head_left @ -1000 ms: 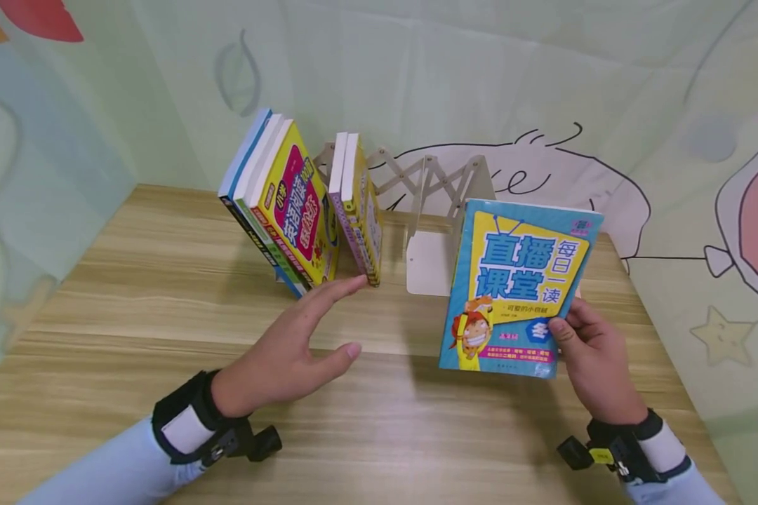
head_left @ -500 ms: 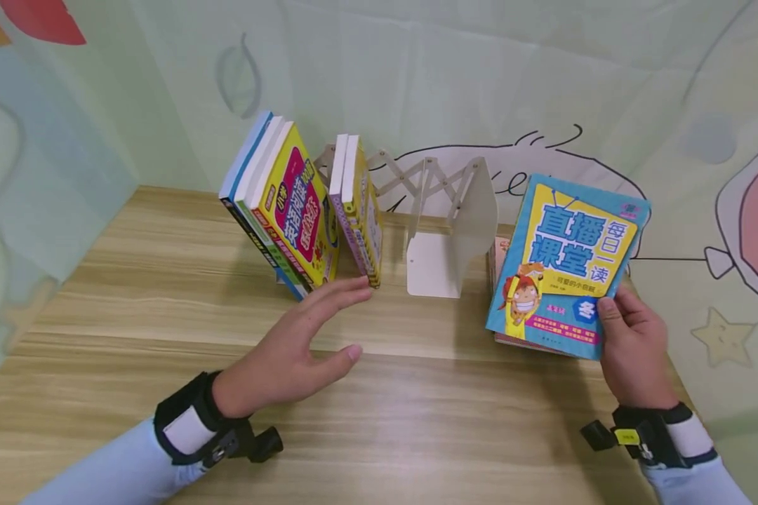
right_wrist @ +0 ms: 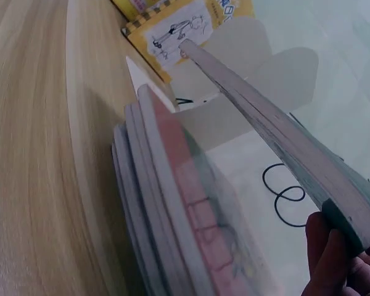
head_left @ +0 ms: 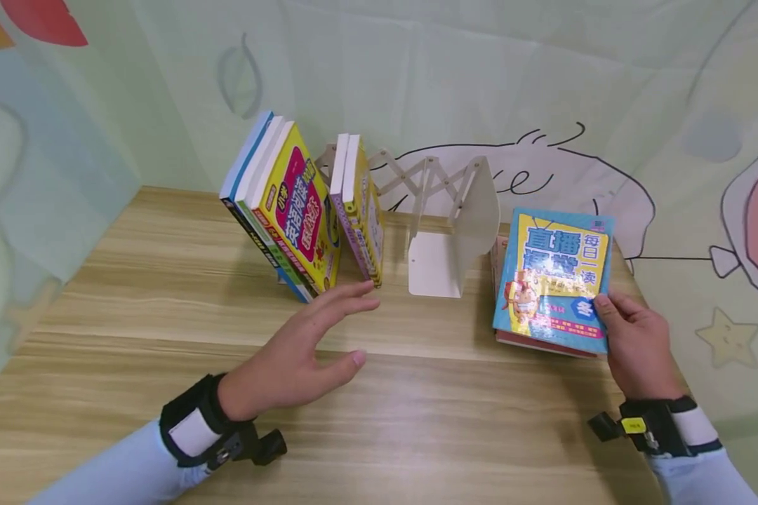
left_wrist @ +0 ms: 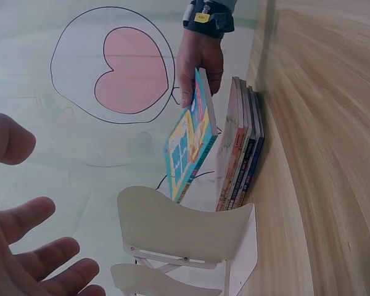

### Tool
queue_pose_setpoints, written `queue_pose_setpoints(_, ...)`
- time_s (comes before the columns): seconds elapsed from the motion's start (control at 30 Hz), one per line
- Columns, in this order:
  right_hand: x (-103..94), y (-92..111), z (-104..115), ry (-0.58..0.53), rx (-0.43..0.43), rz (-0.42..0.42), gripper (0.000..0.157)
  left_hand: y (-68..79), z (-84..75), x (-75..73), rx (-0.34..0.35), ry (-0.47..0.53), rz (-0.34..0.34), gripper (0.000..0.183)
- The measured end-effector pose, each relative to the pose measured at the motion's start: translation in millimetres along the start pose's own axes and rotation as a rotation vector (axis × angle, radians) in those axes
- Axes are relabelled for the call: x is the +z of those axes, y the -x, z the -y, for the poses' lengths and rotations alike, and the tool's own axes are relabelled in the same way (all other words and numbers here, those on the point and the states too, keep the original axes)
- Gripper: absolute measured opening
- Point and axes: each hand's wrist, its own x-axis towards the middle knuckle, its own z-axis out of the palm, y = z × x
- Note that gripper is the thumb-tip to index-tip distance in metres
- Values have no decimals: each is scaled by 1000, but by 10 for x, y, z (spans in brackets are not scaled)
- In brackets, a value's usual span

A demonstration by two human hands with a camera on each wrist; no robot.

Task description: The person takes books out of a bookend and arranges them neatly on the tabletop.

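My right hand [head_left: 641, 347] grips the lower right edge of a blue book [head_left: 556, 280] with a yellow panel, thumb on its cover. In the left wrist view the blue book [left_wrist: 191, 142] hangs tilted just above a stack of books [left_wrist: 240, 145] lying flat on the table. The right wrist view has a gap between the held book [right_wrist: 283, 135] and the stack's pinkish top cover [right_wrist: 203, 216]. My left hand [head_left: 300, 354] holds nothing, its fingers spread, near the foot of the two thin upright books [head_left: 356, 210].
A white expandable metal book rack [head_left: 434, 263] stands at the back of the wooden table [head_left: 379, 435]. Several thick books [head_left: 284, 203] lean in its left part. A patterned curtain [head_left: 354, 63] rises behind.
My right hand has carried the blue book rightward, then lowered and tipped it over the stack, uncovering the rack's right end. My left hand stays nearly still.
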Motion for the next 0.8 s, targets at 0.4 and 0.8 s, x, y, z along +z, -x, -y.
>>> queue_pose_setpoints(0.4, -125, -180, -122, 193, 101, 64, 79, 10, -11, 22, 21, -21, 1, 62)
queue_pose_setpoints(0.8, -157, -324, -195, 674, 75, 114, 78, 26, 12, 25, 21, -30, 3, 60)
